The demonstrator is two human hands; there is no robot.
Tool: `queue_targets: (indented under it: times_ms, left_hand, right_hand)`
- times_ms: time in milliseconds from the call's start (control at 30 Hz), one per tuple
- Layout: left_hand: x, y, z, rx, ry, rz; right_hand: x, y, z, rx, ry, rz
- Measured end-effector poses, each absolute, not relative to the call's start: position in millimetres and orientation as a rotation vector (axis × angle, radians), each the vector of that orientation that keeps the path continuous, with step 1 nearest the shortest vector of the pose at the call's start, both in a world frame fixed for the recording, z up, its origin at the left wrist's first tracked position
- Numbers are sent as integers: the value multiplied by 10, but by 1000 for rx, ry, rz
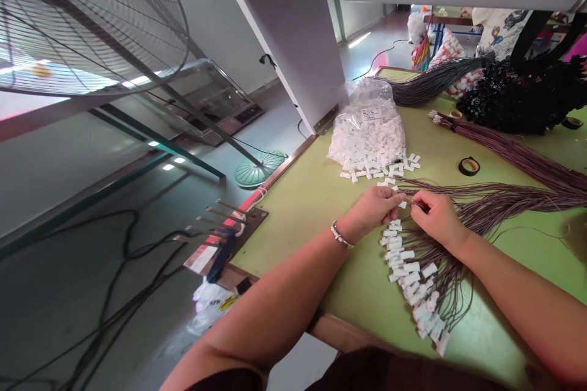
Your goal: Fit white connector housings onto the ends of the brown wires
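My left hand [376, 208], with a white band on its wrist, is closed in a pinch, a small white plastic connector [402, 204] at its fingertips. My right hand [435, 220] faces it a short gap away, fingers pinched on a thin brown wire whose end is partly hidden. Below both hands, a row of white connectors [411, 281] sits on the ends of brown wires. The brown wire bundle [504, 208] runs off to the right, passing behind my right hand. Loose white connectors [380, 172] lie just beyond my left hand.
A clear bag of white connectors [367, 128] stands at the back of the green table [293, 214]. Black tape [468, 165], another tied brown wire bundle [504, 140], dark wires [426, 82] and a black heap [518, 98] lie beyond. Metal pegs [215, 220] line the left edge; a fan [92, 18] stands left.
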State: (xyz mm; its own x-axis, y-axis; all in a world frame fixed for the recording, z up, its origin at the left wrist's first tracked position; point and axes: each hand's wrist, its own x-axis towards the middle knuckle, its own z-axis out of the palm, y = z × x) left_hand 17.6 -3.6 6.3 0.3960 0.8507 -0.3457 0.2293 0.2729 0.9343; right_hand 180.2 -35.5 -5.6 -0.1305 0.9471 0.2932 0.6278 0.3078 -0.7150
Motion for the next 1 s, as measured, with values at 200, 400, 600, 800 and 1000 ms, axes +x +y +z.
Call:
queue_targets:
  times_ms: [200,400,600,800,1000]
  left_hand:
    - [189,-44,37,1278,1134,572]
    - [239,-88,16,1377,1147,616]
    - [240,-91,4,1399,1141,658]
    - [161,-30,17,1224,1009,736]
    - [133,3,-31,1315,960,739]
  right_hand:
    - [1784,-342,-72,-1449,-1895,489]
    - [1750,-326,-87,-1510,-1903,482]
    - [1765,-300,-84,-1521,-1827,642]
    - [1786,-280,-64,-1479,-1793,605]
    - [1790,-278,-77,-1494,-1795,591]
